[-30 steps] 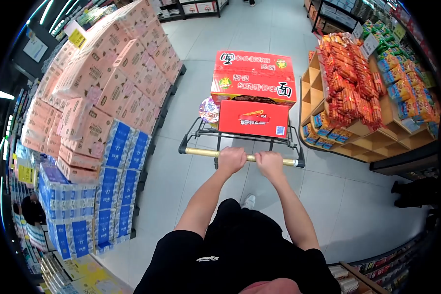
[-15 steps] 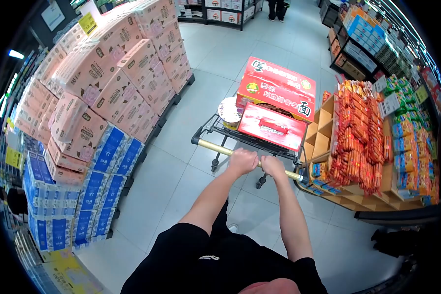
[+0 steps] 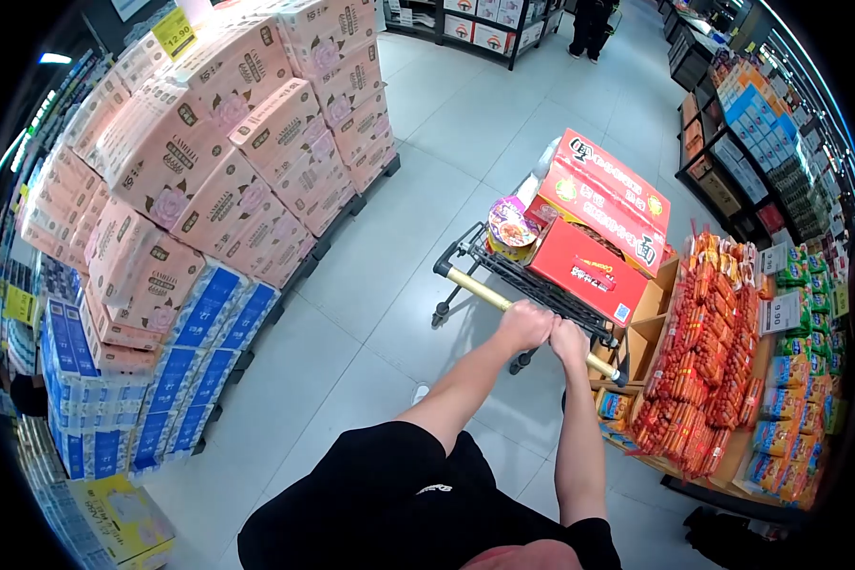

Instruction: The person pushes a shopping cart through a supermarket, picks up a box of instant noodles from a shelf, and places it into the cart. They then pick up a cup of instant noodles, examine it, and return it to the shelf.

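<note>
Both hands grip the pale yellow handle (image 3: 477,290) of a black shopping cart (image 3: 467,249), close together right of its middle. My left hand (image 3: 528,324) is wrapped round the bar, and my right hand (image 3: 569,342) is closed round it just beside. In the cart lie a large red and white carton (image 3: 606,195), a smaller red box (image 3: 584,271) nearer the handle, and a round purple-topped noodle tub (image 3: 513,226) at the left.
Pink tissue packs (image 3: 247,123) and blue-white packs (image 3: 185,366) are stacked on a pallet at left. Red packaged sausages (image 3: 698,366) fill a wooden display close to the cart's right side. Shelves (image 3: 741,142) stand beyond. A person (image 3: 594,28) stands far ahead.
The cart and both hands have shifted right and lower in view, with the cart turned somewhat clockwise. The sausage display and the pink stack appear nearer. Both hands still hold the handle.
</note>
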Demonstrator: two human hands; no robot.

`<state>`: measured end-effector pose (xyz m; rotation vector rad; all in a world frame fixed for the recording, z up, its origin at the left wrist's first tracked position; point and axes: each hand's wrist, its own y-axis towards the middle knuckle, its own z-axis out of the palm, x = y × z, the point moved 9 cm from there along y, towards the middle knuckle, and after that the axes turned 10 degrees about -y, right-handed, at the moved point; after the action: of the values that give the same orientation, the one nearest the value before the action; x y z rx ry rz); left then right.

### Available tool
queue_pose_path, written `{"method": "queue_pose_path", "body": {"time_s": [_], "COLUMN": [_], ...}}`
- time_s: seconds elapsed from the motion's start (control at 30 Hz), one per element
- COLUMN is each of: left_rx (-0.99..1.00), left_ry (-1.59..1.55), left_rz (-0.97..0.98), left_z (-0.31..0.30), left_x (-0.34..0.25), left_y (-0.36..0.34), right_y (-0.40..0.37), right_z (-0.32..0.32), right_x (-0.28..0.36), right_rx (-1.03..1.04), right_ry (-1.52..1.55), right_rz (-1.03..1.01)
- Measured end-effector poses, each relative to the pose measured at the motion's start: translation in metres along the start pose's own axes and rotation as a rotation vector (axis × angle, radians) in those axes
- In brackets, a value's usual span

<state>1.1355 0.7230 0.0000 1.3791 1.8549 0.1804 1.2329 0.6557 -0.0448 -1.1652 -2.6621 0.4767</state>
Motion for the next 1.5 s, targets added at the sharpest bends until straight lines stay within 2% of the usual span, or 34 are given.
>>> {"method": "queue_pose_path", "body": {"time_s": [0.23, 0.47, 0.6, 0.7, 1.07, 1.3, 1.4, 1.43, 1.5], "left_rx": [0.039, 0.044, 0.073, 0.124, 0.122, 0.146, 0.144, 0.225, 0.262], "left_ry": [0.011, 0.023, 0.053, 0.110, 0.118, 0.105, 0.054, 0.017, -0.026], "left_rz": [0.014, 0.018, -0.004, -0.023, -0.014, 0.004, 0.034, 0.006, 0.000], "left_z": [0.035, 0.068, 0.087, 0.111, 0.159, 0.192, 0.211, 0.216, 0.218], "left_x": [0.045, 0.088, 0.110, 0.130, 0.179, 0.212, 0.228, 0.231, 0.238], "left_y": [0.079, 0.158, 0.197, 0.229, 0.332, 0.400, 0.428, 0.438, 0.457], "right_y": [0.085, 0.178, 0.222, 0.267, 0.385, 0.467, 0.496, 0.512, 0.532], "right_z": [-0.039, -0.064, -0.080, -0.078, -0.111, -0.121, -0.138, -0.129, -0.134], "right_x": [-0.007, -0.018, -0.022, -0.029, -0.054, -0.068, -0.078, -0.088, -0.099], "right_rx": [-0.009, 0.009, 0.105, 0.261, 0.228, 0.353, 0.343, 0.367, 0.328], "right_ry": [0.025, 0.055, 0.108, 0.129, 0.180, 0.227, 0.253, 0.264, 0.256], "right_rz": [0.045, 0.001, 0.000, -0.053, -0.023, -0.054, 0.004, 0.071, 0.096]}}
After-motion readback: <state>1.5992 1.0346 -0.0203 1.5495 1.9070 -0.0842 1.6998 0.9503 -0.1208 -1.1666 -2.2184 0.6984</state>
